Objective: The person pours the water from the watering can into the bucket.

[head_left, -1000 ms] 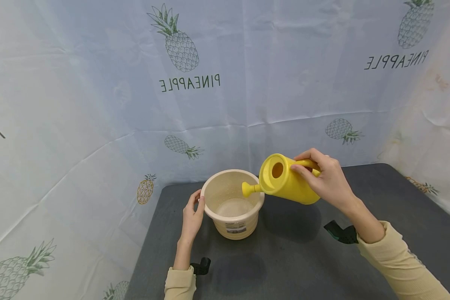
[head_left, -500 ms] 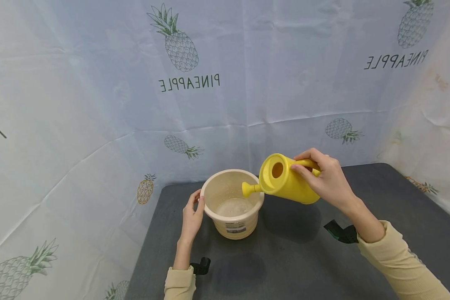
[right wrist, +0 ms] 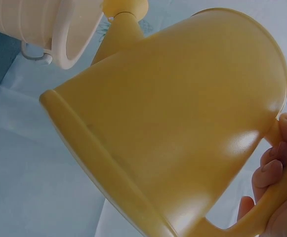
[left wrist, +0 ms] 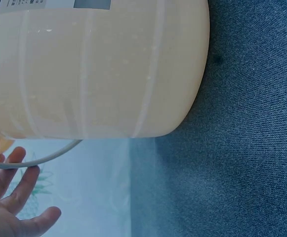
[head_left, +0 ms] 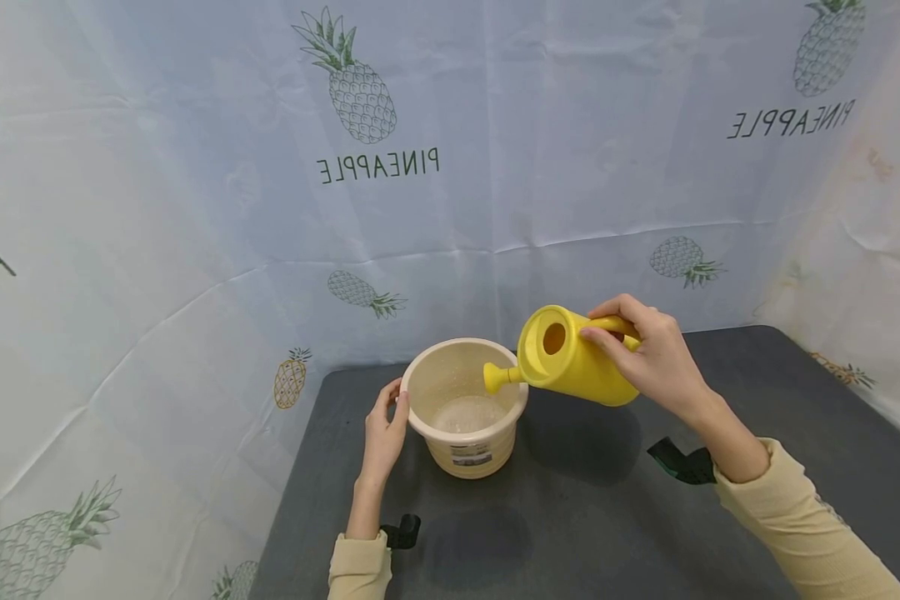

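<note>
A cream plastic bucket (head_left: 461, 446) stands upright on the table, a little shallow water at its bottom. At its left rim, my left hand (head_left: 382, 433) holds the edge beside the handle mount. The left wrist view shows my fingers (left wrist: 22, 190) at the thin grey bail handle (left wrist: 54, 155); the thumb is hidden there. My right hand (head_left: 648, 354) grips the handle of a yellow watering can (head_left: 585, 371), held above the table and tilted left. Its spout (head_left: 498, 377) reaches over the bucket's right rim. In the right wrist view, fingers curl round the can's handle (right wrist: 276, 197).
The dark grey table (head_left: 570, 533) spreads around the bucket, with its back edge close to a pale pineapple-print curtain (head_left: 450, 208). That curtain also hangs along the left and right. A black strap piece (head_left: 682, 462) shows at the right wrist, another (head_left: 401, 532) at the left.
Ripples on the water in the bucket differ from frame to frame. Both hands, the bucket and the watering can stay nearly in place.
</note>
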A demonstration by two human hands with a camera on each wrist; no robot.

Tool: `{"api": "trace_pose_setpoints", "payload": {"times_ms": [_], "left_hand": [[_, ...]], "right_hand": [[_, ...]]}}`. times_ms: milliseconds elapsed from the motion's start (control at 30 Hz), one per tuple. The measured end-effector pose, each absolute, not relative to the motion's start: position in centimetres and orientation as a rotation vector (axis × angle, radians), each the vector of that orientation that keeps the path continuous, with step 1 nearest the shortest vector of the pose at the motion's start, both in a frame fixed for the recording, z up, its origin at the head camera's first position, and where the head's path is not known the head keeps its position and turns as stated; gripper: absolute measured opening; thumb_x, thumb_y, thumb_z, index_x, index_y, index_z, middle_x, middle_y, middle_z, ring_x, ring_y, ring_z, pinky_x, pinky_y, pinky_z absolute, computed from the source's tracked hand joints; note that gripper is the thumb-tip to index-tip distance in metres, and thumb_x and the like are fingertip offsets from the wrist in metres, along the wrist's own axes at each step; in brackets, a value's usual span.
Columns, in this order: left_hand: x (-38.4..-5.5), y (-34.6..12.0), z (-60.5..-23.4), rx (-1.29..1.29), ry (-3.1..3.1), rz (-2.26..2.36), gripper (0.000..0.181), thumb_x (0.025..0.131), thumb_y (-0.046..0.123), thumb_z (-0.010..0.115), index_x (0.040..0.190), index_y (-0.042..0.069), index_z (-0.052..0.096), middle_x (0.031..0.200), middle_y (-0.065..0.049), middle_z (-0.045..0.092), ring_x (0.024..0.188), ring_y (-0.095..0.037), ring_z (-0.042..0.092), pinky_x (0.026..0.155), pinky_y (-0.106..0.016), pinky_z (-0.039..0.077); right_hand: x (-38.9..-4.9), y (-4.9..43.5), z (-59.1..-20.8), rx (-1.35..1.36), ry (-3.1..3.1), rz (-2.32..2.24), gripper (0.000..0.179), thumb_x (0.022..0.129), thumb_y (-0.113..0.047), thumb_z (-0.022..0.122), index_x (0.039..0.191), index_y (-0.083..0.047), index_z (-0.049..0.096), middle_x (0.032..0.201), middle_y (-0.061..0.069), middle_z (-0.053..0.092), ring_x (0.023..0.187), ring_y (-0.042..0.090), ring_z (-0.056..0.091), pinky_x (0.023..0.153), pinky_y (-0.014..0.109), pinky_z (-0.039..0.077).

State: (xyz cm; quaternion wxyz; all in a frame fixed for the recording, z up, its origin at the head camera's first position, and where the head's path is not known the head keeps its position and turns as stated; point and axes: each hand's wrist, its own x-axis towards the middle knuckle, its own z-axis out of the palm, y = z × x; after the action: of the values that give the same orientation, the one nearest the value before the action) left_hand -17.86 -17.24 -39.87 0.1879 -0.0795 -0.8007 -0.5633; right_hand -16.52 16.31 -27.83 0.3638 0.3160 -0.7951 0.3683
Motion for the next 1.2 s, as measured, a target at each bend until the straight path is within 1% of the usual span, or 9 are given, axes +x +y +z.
{"api": "trace_pose_setpoints", "payload": {"times_ms": [233, 433, 700, 1200], "left_hand": [[-17.87, -17.21, -39.90, -0.226, -2.255, -1.588, 0.037, 0.098, 0.013, 0.047, 0.131, -0.005, 0.047, 0.122, -0.025, 0.053, 0.119, -0.039, 0.043, 0.096, -0.058, 0.032], [-17.81, -17.23, -39.99, -0.220, -2.259, -1.580, 0.037, 0.099, 0.014, 0.046, 0.131, -0.004, 0.047, 0.122, -0.024, 0.053, 0.120, -0.038, 0.043, 0.096, -0.057, 0.033], [-17.89, -17.24, -40.12, -0.248, -2.240, -1.599, 0.038, 0.098, 0.013, 0.046, 0.132, -0.005, 0.046, 0.122, -0.025, 0.053, 0.119, -0.039, 0.043, 0.095, -0.059, 0.032], [-17.76, -17.26, -39.81, -0.233, -2.252, -1.600, 0.038, 0.099, 0.013, 0.046, 0.131, -0.005, 0.046, 0.122, -0.026, 0.053, 0.120, -0.039, 0.042, 0.096, -0.059, 0.032]], "right_hand": [[-16.46, 16.31, -27.74, 0.815, -2.039, 0.959, 0.028, 0.069, 0.013, 0.074, 0.091, 0.001, 0.062, 0.081, 0.005, 0.065, 0.070, 0.005, 0.054, 0.065, 0.016, 0.041], [-16.40, 16.25, -27.70, 0.821, -2.040, 0.958, 0.029, 0.069, 0.013, 0.074, 0.092, 0.000, 0.062, 0.081, 0.005, 0.065, 0.070, 0.005, 0.054, 0.065, 0.018, 0.040], [-16.41, 16.26, -27.59, 0.824, -2.030, 0.963, 0.029, 0.068, 0.013, 0.074, 0.092, 0.000, 0.063, 0.081, 0.005, 0.065, 0.070, 0.004, 0.055, 0.064, 0.014, 0.042], [-16.29, 16.26, -27.52, 0.817, -2.032, 0.966, 0.029, 0.068, 0.014, 0.074, 0.091, 0.001, 0.062, 0.081, 0.005, 0.065, 0.070, 0.003, 0.056, 0.064, 0.015, 0.041]]}}
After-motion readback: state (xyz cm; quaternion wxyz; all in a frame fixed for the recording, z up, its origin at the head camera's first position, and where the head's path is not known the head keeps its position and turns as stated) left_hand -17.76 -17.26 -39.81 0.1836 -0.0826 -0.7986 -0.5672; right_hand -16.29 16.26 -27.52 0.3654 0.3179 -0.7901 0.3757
